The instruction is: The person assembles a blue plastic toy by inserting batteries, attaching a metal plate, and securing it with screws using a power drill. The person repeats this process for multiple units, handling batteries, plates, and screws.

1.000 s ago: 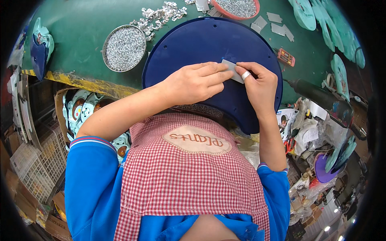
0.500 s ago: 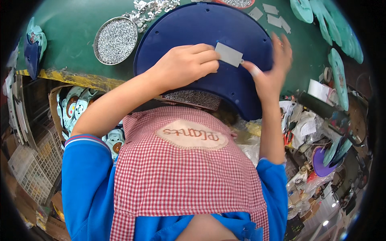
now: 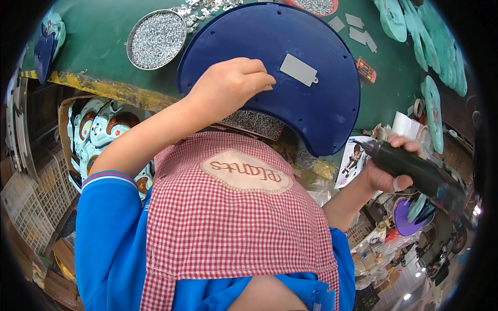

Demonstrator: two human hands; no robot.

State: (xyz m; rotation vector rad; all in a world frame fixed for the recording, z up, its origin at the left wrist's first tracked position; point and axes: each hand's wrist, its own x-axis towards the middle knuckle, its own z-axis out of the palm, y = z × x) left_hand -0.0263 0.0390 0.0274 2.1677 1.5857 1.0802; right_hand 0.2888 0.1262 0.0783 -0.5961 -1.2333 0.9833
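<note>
A dark blue crescent-shaped plastic panel (image 3: 223, 46) lies on the green table. On it rests a small grey rectangular cover (image 3: 299, 70) with a holed tab at its right end. Left of that cover, above the panel, is my left hand (image 3: 233, 83), its thumb and fingertips pinched together; anything small between them is hidden. At the right, off the panel, my right hand (image 3: 384, 176) is wrapped round a black electric screwdriver (image 3: 420, 168), whose tip points up and left toward the panel.
A round tin of small screws (image 3: 157, 40) stands left of the panel, with loose metal pieces (image 3: 199, 13) beside it. Several grey covers (image 3: 358, 35) and a small red box (image 3: 365, 70) lie right. Teal plastic parts (image 3: 438, 49) line the far right. A carton (image 3: 65, 116) sits below left.
My right hand has left the grey cover and moved down right, now gripping the electric screwdriver. My left hand has let go of the cover and shifted slightly left.
</note>
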